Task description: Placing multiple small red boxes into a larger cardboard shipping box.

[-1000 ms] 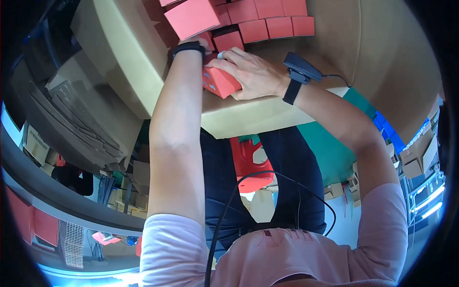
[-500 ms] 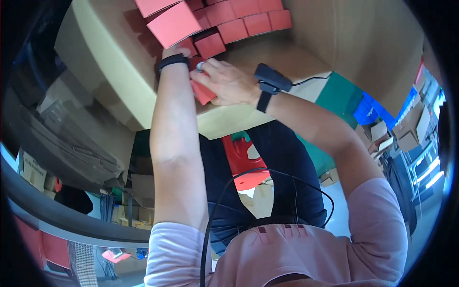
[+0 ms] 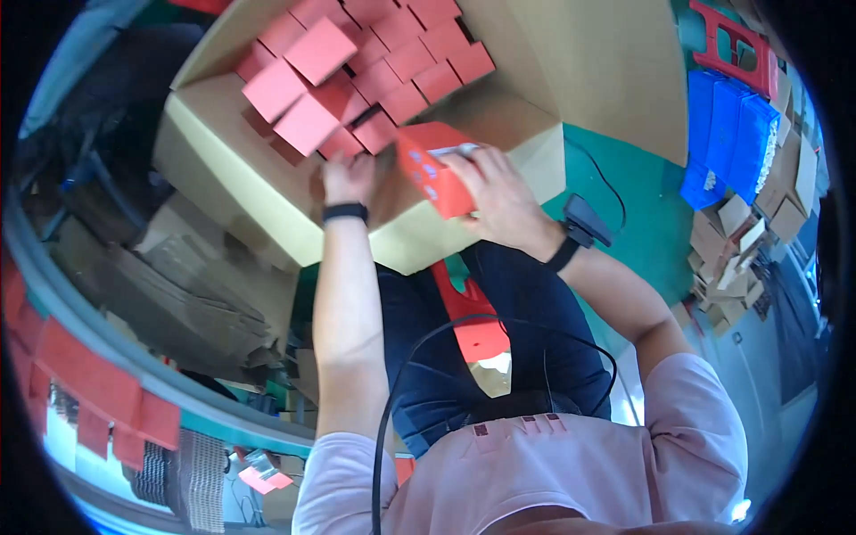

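Observation:
A small red box (image 3: 430, 169) with pale printing on one side is tilted over the near edge of a large open cardboard carton (image 3: 236, 192). My right hand (image 3: 504, 198) grips it from the right, the thumb and fingers around its end. Inside the carton, several red boxes (image 3: 376, 82) lie packed in uneven rows, a few sitting higher at the left. My left hand (image 3: 349, 181) reaches in at the near side of these rows. Its fingers are apart and slightly bent, close to the nearest boxes, with nothing seen in them; whether they touch a box is unclear.
Flattened cardboard (image 3: 196, 276) is stacked left of the carton. Blue bins (image 3: 727, 134) and a red plastic stool (image 3: 736, 49) stand at the far right above torn cartons (image 3: 727, 267). A red seat (image 3: 480, 339) shows between my legs, and a black cable (image 3: 406, 366) loops before me.
My right hand has moved right and toward me, lifting the red box away from the rows. My left hand has drawn back slightly from beneath the boxes. The view has shifted, showing more carton.

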Demonstrator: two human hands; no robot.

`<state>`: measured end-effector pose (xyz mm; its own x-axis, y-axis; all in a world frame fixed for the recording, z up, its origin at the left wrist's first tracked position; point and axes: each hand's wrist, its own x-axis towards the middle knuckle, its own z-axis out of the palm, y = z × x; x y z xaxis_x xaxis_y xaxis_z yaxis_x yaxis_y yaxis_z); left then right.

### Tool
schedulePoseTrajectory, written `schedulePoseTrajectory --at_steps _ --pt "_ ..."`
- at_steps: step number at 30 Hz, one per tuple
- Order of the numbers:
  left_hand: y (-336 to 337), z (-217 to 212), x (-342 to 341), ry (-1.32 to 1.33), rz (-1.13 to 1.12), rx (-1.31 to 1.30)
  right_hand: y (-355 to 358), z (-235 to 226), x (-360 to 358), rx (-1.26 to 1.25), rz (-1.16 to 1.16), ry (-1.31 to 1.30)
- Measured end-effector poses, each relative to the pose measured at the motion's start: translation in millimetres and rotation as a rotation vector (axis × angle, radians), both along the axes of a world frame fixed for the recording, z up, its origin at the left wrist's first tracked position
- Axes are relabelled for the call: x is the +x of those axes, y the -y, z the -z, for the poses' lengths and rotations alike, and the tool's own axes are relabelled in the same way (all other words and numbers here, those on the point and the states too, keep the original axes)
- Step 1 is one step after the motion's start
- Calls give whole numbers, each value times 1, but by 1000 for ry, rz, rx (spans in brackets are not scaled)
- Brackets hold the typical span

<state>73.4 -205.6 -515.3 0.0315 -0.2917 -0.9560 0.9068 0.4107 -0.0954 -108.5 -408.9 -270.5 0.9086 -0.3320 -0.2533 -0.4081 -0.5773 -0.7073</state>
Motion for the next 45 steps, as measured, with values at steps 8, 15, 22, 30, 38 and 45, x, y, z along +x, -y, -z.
schedulePoseTrajectory --at_steps 8,15,22,30,38,45 --pt "55 -161 -74 874 1177 424 59 -113 -84 -67 364 -162" --pt "36 -219 -145 750 1448 359 56 -188 -142 91 481 -202" --pt "-9 -237 -201 778 1577 396 52 -185 -139 152 436 -169" --pt "27 -216 -84 1502 1570 634 54 -153 -81 -13 135 -101" --pt "61 -209 13 1710 1635 689 14 -36 10 -299 -20 -90" --pt "40 -229 -33 1665 1606 453 -6 113 86 -450 4 38"
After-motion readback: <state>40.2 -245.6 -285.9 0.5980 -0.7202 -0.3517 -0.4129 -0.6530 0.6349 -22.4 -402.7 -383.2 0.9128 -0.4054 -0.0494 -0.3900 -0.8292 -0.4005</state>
